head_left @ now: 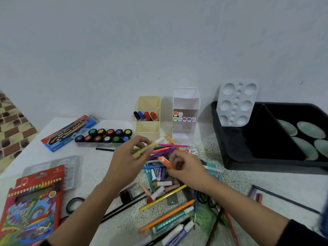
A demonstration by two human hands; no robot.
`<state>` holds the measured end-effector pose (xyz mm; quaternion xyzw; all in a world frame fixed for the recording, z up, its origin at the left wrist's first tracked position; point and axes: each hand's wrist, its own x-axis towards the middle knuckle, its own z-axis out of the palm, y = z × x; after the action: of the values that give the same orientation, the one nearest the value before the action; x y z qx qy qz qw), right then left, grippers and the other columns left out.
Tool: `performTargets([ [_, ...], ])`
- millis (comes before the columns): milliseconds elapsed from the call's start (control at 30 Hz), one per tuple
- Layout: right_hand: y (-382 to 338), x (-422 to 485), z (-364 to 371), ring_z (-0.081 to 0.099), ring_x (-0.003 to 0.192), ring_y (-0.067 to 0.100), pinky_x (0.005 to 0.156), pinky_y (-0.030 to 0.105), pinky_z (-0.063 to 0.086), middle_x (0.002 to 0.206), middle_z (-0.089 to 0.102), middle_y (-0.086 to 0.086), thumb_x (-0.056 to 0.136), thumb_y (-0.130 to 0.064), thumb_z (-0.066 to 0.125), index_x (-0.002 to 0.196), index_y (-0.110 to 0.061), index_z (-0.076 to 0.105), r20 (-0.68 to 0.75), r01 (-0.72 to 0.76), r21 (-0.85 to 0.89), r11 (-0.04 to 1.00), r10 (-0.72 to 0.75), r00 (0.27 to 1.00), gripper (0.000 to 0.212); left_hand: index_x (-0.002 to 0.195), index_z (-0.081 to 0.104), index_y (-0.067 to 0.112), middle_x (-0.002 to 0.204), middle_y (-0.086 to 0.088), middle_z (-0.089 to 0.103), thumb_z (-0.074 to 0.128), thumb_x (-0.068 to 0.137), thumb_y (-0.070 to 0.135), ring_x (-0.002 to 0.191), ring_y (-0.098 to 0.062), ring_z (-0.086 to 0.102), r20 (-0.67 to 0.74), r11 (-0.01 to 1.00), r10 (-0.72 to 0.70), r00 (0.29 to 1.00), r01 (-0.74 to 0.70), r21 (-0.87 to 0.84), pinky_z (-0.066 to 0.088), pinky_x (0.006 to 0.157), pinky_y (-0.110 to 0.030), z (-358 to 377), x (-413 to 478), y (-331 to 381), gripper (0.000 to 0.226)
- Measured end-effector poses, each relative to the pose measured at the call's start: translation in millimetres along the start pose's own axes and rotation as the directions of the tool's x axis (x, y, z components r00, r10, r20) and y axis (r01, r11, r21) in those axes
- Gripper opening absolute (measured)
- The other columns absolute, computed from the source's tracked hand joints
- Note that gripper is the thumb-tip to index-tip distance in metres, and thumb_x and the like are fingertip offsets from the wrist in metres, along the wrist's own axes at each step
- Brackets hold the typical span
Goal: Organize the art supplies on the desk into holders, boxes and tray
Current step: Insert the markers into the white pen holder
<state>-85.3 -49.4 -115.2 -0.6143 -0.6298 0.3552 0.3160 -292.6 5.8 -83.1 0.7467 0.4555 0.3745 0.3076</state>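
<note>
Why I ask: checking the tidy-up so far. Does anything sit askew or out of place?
The white paint palette stands on edge at the back corner of the black tray, tilted toward the wall rather than lying flat.

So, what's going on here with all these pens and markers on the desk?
A person is sorting art supplies. Their left hand holds a yellow marker and their right hand grips an orange marker, both over a loose pile of pens on the desk. Behind it, the beige holder already has four markers, and the white holder has several pastel-capped ones. The black tray sits to the right.
</note>
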Motion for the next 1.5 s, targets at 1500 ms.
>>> performTargets([
  [1500,4.9,56.0,-96.3,0.065,0.066,0.018,0.06,0.039,0.054,0.078,0.071,-0.002,0.098,-0.037,0.063,0.115,-0.021,0.069,-0.396,0.238,-0.505,0.829,-0.468,0.79,0.024,0.106,0.077,0.02,0.092,0.011,0.058,0.082,0.082,0.022,0.077,-0.002,0.057,-0.003,0.899,0.395,0.919,-0.386,0.206,0.043,0.07,-0.012,62.4,108.7,35.2,0.024],
])
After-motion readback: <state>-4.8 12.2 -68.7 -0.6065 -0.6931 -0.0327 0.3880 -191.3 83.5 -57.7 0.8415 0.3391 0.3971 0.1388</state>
